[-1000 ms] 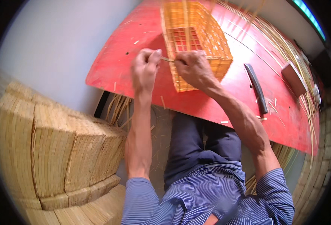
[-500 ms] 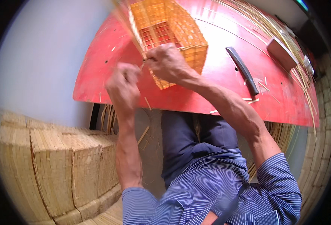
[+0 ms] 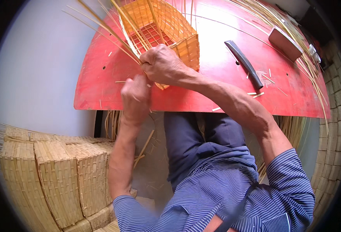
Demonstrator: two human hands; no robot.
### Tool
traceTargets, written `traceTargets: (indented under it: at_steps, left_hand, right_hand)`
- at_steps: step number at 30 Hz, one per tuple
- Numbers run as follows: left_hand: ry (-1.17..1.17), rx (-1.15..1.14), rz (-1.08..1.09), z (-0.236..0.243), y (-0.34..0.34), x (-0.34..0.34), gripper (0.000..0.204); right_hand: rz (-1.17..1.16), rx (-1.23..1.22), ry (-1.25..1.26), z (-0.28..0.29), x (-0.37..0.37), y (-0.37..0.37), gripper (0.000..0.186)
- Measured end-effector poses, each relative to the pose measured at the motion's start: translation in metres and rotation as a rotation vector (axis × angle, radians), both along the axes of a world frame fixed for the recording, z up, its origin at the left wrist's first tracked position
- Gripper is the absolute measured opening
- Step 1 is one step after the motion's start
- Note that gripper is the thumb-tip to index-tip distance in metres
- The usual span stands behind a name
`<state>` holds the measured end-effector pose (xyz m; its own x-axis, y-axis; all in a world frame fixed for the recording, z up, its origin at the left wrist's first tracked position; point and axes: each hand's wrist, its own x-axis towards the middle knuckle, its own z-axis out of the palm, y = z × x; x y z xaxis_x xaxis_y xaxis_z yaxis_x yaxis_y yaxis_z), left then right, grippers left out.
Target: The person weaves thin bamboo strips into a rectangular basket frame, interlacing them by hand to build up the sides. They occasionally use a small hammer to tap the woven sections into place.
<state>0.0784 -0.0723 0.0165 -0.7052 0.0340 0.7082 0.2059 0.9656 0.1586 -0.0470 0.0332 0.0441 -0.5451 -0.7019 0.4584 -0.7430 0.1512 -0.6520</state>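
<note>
A woven orange-tan bamboo basket (image 3: 184, 48) with an open-grid bottom stands on the red table. My right hand (image 3: 163, 65) is closed at the basket's near left rim, gripping long thin bamboo strips (image 3: 116, 36) that fan out up and to the left. Just below it is my left hand (image 3: 135, 98), its fingers curled in and smeared by motion. It nearly touches the right hand. What the left fingers pinch, if anything, is hidden. Part of the basket's near corner lies behind my right hand and wrist.
On the red table (image 3: 220, 92) to the right lie a dark curved-handled knife (image 3: 246, 63), a reddish-brown block (image 3: 285, 43) and short strip offcuts. Long bamboo strips (image 3: 313, 79) run along the far right edge. Stacked woven baskets (image 3: 58, 181) stand at lower left, beside a pale wall.
My left hand has come down and right, closer beneath the right hand. The basket has shifted a little left, and the strips, blurred before, now spread out clearly.
</note>
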Motion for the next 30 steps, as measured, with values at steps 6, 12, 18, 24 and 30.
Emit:
traceTargets:
  at_steps: [6,12,18,24,30]
  left_hand:
    - [-0.055,0.427,0.191,0.049,-0.032,-0.038,0.020]
    - [-0.129,0.068,-0.007,0.008,-0.032,-0.009,0.017]
    - [-0.128,0.320,0.160,0.065,-0.025,-0.018,0.013]
    - [-0.203,0.249,-0.028,0.036,-0.049,-0.021,0.012]
    - [-0.180,-0.244,-0.031,0.030,-0.001,0.000,0.012]
  right_hand:
    - [-0.063,-0.066,0.036,-0.008,-0.015,0.002,0.012]
    - [-0.022,-0.061,0.099,-0.007,-0.009,0.000,0.014]
    - [-0.078,-0.094,0.016,-0.013,-0.008,-0.003,0.012]
    - [-0.049,-0.046,-0.043,0.002,-0.009,0.010,0.013]
    - [-0.069,-0.114,-0.011,-0.011,-0.015,0.015,0.015]
